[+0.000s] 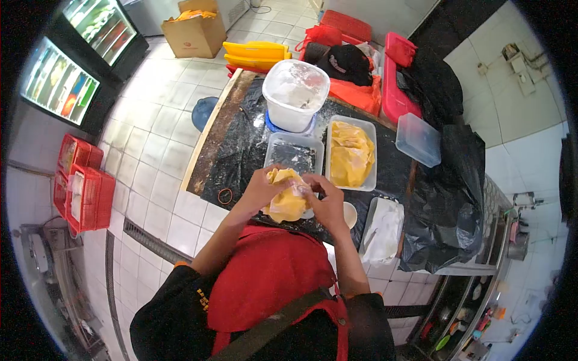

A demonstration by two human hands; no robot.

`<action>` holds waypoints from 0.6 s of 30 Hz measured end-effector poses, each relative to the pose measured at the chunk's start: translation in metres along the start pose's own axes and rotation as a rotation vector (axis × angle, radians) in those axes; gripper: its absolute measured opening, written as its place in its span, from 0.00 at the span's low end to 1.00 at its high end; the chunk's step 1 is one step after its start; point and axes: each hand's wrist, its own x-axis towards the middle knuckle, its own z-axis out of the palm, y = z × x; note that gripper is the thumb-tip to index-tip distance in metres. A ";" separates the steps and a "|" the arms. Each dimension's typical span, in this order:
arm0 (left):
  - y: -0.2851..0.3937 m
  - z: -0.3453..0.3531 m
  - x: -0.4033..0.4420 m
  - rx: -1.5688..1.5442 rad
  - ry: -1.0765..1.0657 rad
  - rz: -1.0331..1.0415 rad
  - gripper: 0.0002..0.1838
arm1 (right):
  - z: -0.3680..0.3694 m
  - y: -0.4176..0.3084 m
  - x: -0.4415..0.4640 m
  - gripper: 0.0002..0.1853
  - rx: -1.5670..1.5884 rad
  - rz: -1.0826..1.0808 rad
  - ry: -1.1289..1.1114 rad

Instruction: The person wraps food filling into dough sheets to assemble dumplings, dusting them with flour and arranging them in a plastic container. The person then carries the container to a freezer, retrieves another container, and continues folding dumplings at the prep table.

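Both of my hands hold a floury yellow sheet [283, 203] in front of my chest, over the near edge of the table. My left hand [263, 188] grips its left side, and my right hand [326, 201] has its fingers closed on the right side. Just beyond them is a clear, nearly empty container [292, 154] dusted with white. To its right, a clear container [374, 157] holds a pile of yellow sheets [349, 155]. A white tub [293, 114] with white powder stands behind.
A small cup [350, 214] and a tray with a white cloth [383, 231] lie to the right. A clear lid [418, 139], black plastic [445, 210] and a black cap [348, 64] are farther out. Red baskets [93, 198] stand at left.
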 end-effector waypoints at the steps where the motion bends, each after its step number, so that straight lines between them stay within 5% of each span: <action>1: 0.000 -0.002 0.000 -0.003 0.010 0.003 0.17 | 0.002 0.002 -0.002 0.19 0.140 0.120 0.009; 4: -0.002 -0.007 0.002 0.014 0.005 -0.053 0.13 | 0.002 -0.005 -0.005 0.17 -0.251 -0.209 0.123; 7: -0.003 -0.011 0.010 0.094 -0.047 -0.033 0.10 | 0.002 0.000 -0.004 0.18 -0.289 -0.327 0.122; 10: 0.003 -0.012 0.014 0.270 -0.153 -0.101 0.10 | -0.002 -0.005 -0.003 0.21 -0.017 -0.111 0.096; 15: -0.006 -0.011 0.022 -0.057 -0.227 -0.368 0.16 | -0.008 0.008 0.007 0.22 0.188 0.019 -0.021; 18: -0.009 -0.010 0.019 -0.145 -0.282 -0.243 0.15 | -0.011 0.013 0.010 0.19 0.170 0.013 -0.083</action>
